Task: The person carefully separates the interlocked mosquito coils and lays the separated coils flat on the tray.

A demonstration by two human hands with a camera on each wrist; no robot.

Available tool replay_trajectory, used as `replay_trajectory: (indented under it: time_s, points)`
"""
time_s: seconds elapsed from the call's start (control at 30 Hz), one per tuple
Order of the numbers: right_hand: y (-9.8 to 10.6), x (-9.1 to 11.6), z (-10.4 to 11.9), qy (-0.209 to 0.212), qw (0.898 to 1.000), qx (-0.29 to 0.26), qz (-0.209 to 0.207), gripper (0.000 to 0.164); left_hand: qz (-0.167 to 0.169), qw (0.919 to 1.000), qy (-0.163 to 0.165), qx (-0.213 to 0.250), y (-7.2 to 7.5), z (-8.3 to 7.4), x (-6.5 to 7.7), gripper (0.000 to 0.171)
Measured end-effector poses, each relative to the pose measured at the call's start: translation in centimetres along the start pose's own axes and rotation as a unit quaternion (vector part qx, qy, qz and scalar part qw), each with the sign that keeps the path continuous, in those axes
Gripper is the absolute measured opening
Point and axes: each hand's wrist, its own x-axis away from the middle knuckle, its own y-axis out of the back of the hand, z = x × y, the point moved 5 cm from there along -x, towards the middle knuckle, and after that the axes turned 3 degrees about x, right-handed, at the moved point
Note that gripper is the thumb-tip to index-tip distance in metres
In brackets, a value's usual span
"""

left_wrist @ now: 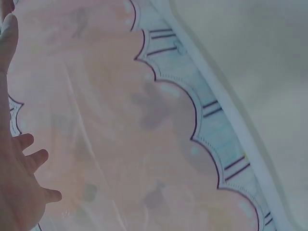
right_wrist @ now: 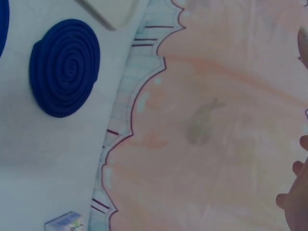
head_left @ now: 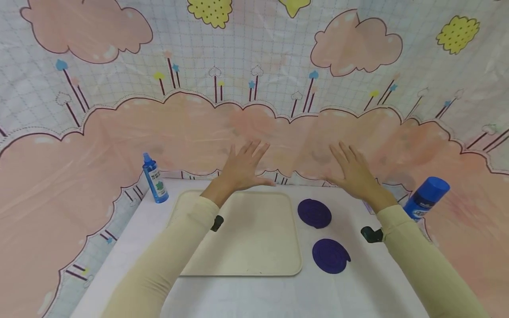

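My left hand (head_left: 240,170) is held up above the far edge of the cream tray (head_left: 254,238), its fingers spread and nothing in it. Likewise raised, my right hand (head_left: 355,174) has spread fingers and holds nothing; it is over the table's far right part. Between the tray and my right arm lie two flat dark-blue spiral coils, one farther back (head_left: 314,213) and one nearer (head_left: 331,256). One coil (right_wrist: 65,67) also shows in the right wrist view. Only the fingers and part of the palm of the left hand (left_wrist: 19,187) appear at the left wrist view's edge.
A blue spray bottle (head_left: 155,179) stands at the table's back left. At the right is a blue can (head_left: 427,197) with a blue cap, partly behind my right sleeve. A small printed box (right_wrist: 65,222) lies near the right edge. A patterned cloth (head_left: 278,137) hangs behind the white table.
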Motion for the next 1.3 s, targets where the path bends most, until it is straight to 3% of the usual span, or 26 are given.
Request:
replay_trajectory:
  time_s: [0.23,0.57,0.73,0.97,1.3]
  points:
    - [-1.1,3.0,-0.7,-0.031,0.998,-0.045,0.02,0.095,-0.011,0.9988,-0.014,0.047,-2.9,-2.6,0.6,0.118]
    - [-4.0,7.6,-1.9,-0.072,0.993,-0.076,0.047,0.098,0.058,0.993,-0.009,0.102,-8.2,-7.1,2.3,0.119]
    - [-5.1,9.2,-1.9,-0.087,0.989,-0.101,0.064,0.098,0.073,0.9879,-0.007,0.137,-10.1,-8.7,3.1,0.118]
    - [-7.1,11.8,-2.2,-0.109,0.982,-0.135,0.081,0.093,0.09,0.984,-0.023,0.152,-12.3,-10.9,4.0,0.117]
    - [-9.6,15.8,-2.6,-0.148,0.965,-0.187,0.109,0.089,0.151,0.9758,-0.067,0.143,-15.2,-14.4,5.5,0.116]
